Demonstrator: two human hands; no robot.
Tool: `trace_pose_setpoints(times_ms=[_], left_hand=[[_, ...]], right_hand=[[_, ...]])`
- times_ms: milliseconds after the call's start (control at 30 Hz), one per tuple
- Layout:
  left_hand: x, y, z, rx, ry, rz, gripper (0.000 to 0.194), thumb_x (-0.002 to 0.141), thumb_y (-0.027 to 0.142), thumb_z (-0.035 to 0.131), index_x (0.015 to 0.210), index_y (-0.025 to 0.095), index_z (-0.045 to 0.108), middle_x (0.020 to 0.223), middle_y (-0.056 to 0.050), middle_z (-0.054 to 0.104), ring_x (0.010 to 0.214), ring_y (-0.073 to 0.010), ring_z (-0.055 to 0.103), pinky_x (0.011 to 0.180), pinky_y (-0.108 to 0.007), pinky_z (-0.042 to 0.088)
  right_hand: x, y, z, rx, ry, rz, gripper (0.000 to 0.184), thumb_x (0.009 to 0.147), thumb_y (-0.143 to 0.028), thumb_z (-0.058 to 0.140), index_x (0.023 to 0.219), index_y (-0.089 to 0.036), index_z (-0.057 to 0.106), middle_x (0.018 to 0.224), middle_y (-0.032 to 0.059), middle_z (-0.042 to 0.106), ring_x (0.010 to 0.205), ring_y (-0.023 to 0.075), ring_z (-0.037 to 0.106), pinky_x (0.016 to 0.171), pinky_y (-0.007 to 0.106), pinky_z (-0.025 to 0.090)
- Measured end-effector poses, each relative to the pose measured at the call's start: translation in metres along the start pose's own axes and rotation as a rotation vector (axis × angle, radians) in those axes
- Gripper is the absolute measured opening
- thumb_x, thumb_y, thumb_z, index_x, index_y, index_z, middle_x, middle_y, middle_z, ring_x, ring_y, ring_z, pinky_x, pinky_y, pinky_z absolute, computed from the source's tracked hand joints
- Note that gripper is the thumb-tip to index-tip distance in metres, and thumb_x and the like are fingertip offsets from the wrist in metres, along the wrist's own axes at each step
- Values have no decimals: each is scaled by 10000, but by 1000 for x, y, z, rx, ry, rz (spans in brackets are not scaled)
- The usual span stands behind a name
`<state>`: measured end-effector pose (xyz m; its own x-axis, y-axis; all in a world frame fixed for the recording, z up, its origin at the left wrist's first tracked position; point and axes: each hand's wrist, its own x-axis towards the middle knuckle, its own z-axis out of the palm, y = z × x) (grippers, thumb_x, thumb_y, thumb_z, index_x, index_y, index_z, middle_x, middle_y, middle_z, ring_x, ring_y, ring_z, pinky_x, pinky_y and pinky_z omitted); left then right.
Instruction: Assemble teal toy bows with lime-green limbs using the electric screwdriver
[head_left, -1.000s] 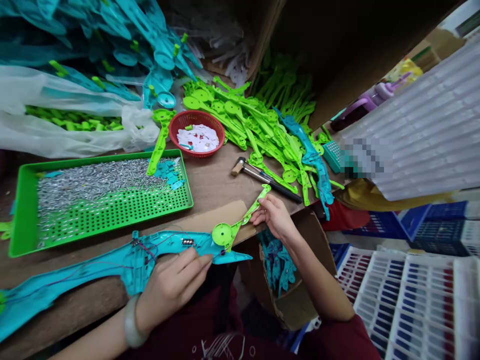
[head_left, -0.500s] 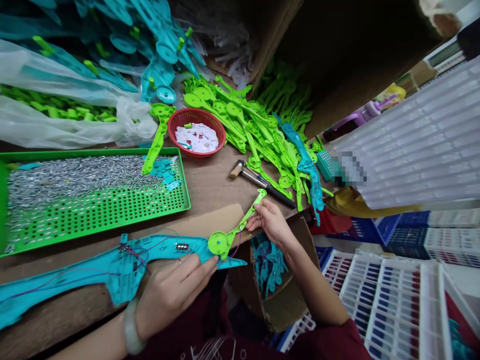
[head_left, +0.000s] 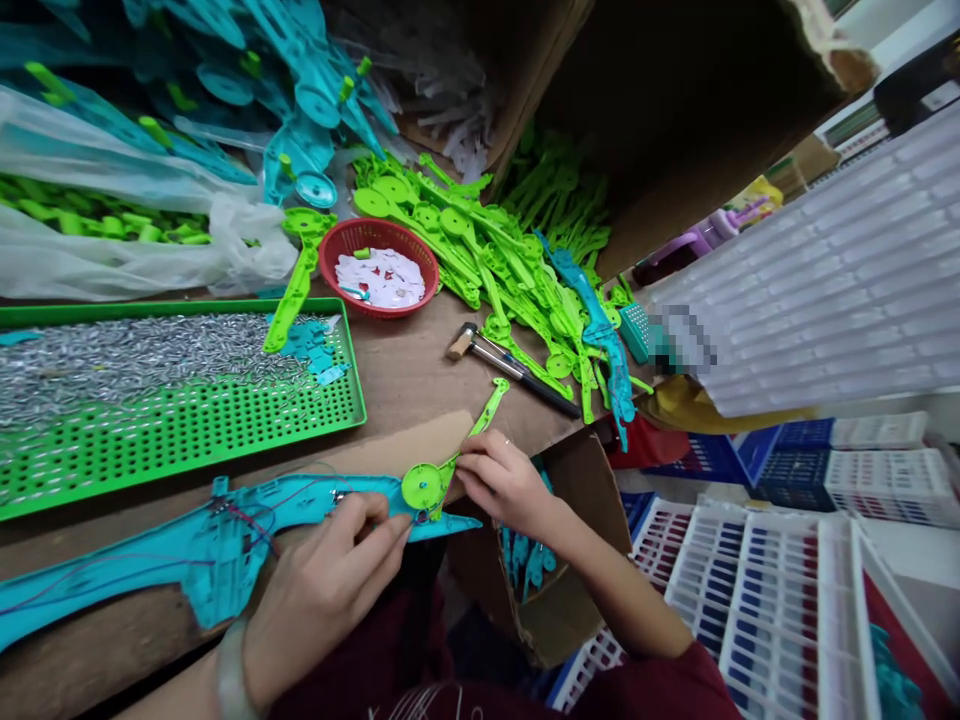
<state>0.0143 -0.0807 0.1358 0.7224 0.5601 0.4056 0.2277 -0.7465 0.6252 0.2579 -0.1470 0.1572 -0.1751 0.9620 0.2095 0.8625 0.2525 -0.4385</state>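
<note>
A long blue plastic shell half (head_left: 300, 497) with thin wires along its inside lies open side up at the table's front edge. On its right part sits a green plastic arm with a round disc (head_left: 422, 487), slanting up to the right. My right hand (head_left: 502, 480) pinches the green arm just above the disc, between thumb and fingers. Over the shell, my left hand (head_left: 337, 565) is closed, thumb and forefinger pinched at a small loop of thin wire (head_left: 424, 517) beside the disc. Its fingers partly hide a small metal piece in the shell.
Behind the hands lies a hammer (head_left: 517, 370) beside a heap of green arms (head_left: 480, 250). A red basket (head_left: 330, 275) holds white pieces. At left, a green tray (head_left: 180, 450) holds many metal screws. Below right stand a cardboard box (head_left: 592, 480) and white crates (head_left: 757, 600).
My right hand has slid down the green arm, from near its upper end to close by the disc. My left fingers have drawn into a pinch by the wire. The view has shifted slightly.
</note>
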Motion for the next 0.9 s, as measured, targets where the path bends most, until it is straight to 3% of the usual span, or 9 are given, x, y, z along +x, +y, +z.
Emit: trace_pose_setpoints(times_ms=[133,300,400,567,733,900], left_hand=[[-1,-1,0,-14,-12,-67,152,1007,177,469,1036,155,616,1176,-104,565,895,-139,649,741,-254,491],[-3,-4,0,-9,-30,-95,139,1003,185,481,1012,146,615,1196,-113,580,880,-140,664,803,-275,518],[-4,-4,-2,62,-39,1,153,991,146,484,1028,123,630,1184,-122,629,927,-176,666,830,-304,509],[1,2,-4,211,-92,368,341,954,34,339,1049,111,657,1209,-109,690,1031,-223,649,854,-372,462],[11,9,-5,304,-226,386,356,880,53,355,1015,143,673,1263,-119,677,1145,-252,610,919,-427,439],[19,15,-3,394,-297,367,343,825,105,437,1068,145,676,1275,-141,670,1206,-277,579,964,-454,452]], right_hand=[[3,7,4,31,-16,-55,82,941,-190,591,1006,-155,629,986,103,647,922,187,598,817,337,547],[7,4,6,36,-32,15,127,957,-240,584,864,-161,619,920,80,616,849,172,568,771,315,523],[11,-4,8,-2,-68,106,198,953,-243,589,770,-170,572,919,79,600,851,174,559,750,301,501],[22,-16,5,-144,-175,180,176,938,-197,582,770,-186,531,908,64,569,827,180,526,718,290,460],[22,-16,7,-141,-180,92,126,982,-178,478,882,-180,555,908,61,564,820,177,498,724,277,448],[8,-6,21,17,-27,15,136,978,-132,476,1006,-164,606,927,77,603,845,164,527,776,275,482]])
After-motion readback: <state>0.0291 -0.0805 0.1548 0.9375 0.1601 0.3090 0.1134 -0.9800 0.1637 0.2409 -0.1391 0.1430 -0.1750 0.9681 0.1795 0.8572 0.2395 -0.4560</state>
